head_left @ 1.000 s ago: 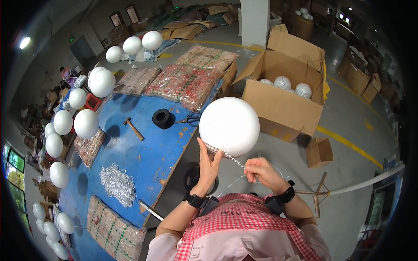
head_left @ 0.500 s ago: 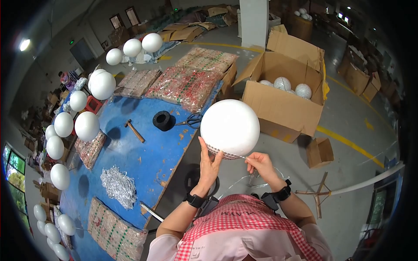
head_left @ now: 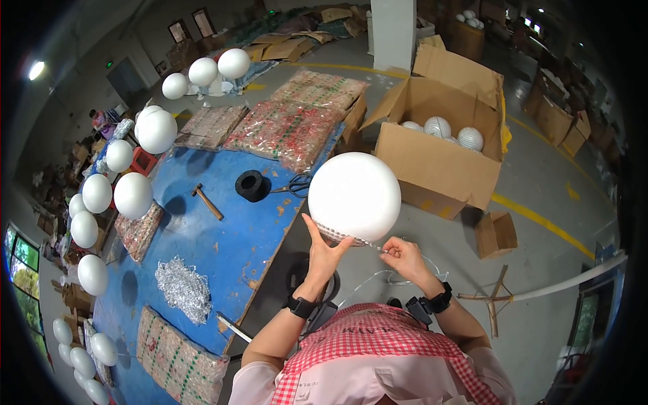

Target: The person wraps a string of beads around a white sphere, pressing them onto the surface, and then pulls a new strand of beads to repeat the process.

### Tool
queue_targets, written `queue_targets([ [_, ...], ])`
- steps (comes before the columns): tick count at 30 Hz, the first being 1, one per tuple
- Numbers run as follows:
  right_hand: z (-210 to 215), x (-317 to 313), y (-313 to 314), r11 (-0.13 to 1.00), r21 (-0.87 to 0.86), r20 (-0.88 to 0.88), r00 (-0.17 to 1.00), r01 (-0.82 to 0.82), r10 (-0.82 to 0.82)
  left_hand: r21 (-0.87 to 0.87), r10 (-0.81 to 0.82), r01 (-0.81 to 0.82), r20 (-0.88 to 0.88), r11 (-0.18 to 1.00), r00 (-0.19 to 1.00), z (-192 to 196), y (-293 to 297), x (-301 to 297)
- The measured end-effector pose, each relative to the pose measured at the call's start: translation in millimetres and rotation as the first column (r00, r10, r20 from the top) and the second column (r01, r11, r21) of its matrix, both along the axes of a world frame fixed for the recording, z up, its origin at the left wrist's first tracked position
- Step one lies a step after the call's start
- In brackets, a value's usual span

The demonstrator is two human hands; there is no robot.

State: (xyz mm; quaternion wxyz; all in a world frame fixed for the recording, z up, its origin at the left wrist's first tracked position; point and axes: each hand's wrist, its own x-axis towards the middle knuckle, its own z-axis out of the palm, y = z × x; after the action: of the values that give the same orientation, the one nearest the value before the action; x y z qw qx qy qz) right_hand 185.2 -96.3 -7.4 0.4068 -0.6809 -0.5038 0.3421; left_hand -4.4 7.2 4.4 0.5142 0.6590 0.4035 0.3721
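Observation:
A large smooth white ball (head_left: pixel 354 192) is held up in front of me, beyond the table's near right edge. Thumb and fingers of my left hand (head_left: pixel 324 262) grip its lower left side, with the thumb tip pressing on a silver beaded trim (head_left: pixel 332 233). Rows of that trim wrap the ball's underside. My right hand (head_left: pixel 403 260) pinches the trim's free stretch just right of the ball, fingers closed. From there a loose silver strand (head_left: pixel 364 278) hangs in a loop down toward my apron.
The blue table (head_left: pixel 229 182) bears a hammer (head_left: pixel 207 202), a black spool (head_left: pixel 252 185), scissors (head_left: pixel 294 186), a silver heap (head_left: pixel 182 289) and bagged packs (head_left: pixel 287 131). White balls (head_left: pixel 133 196) hang at left. An open carton (head_left: pixel 432 169) holds silver-wrapped balls (head_left: pixel 470 139).
The ball has shifted slightly left. My left thumb has slid right along the trim, and my right hand has drawn a little away, leaving a longer stretch of trim between.

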Motion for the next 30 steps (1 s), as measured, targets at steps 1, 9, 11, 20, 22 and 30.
queue_targets([
  [1, -1.0, 1.1, -0.9, 1.0, -0.007, -0.006, 1.0, 0.008, -0.008, -0.051, 0.0, 0.0, 0.008, 0.999, 1.0, 2.1, -0.9, -1.3],
  [9, -11.1, 6.7, -5.9, 0.997, 0.072, -0.129, 0.992, 0.022, -0.013, 0.004, 0.069, -0.07, 0.076, 0.998, 0.995, 1.6, -6.5, 1.4],
  [11, -10.3, 7.8, -6.6, 0.997, 0.071, -0.126, 0.992, 0.014, -0.005, -0.045, 0.056, -0.052, 0.087, 0.998, 0.995, 0.3, -6.5, -0.5],
  [20, -13.0, 16.5, -9.7, 0.981, -0.188, 0.244, 0.965, -0.049, 0.095, 0.019, 0.023, -0.025, 0.082, 1.0, 0.996, -0.1, -10.1, 0.5],
  [22, -22.9, 18.5, -6.8, 0.991, -0.062, 0.04, 0.992, -0.117, 0.12, 0.072, 0.055, -0.054, -0.003, 0.996, 0.999, 1.2, -10.4, 1.9],
  [30, -49.9, 22.3, 6.8, 0.975, -0.078, -0.178, 0.965, -0.209, 0.193, 0.23, 0.135, -0.092, -0.176, 0.969, 0.975, 8.0, -18.1, 6.0],
])
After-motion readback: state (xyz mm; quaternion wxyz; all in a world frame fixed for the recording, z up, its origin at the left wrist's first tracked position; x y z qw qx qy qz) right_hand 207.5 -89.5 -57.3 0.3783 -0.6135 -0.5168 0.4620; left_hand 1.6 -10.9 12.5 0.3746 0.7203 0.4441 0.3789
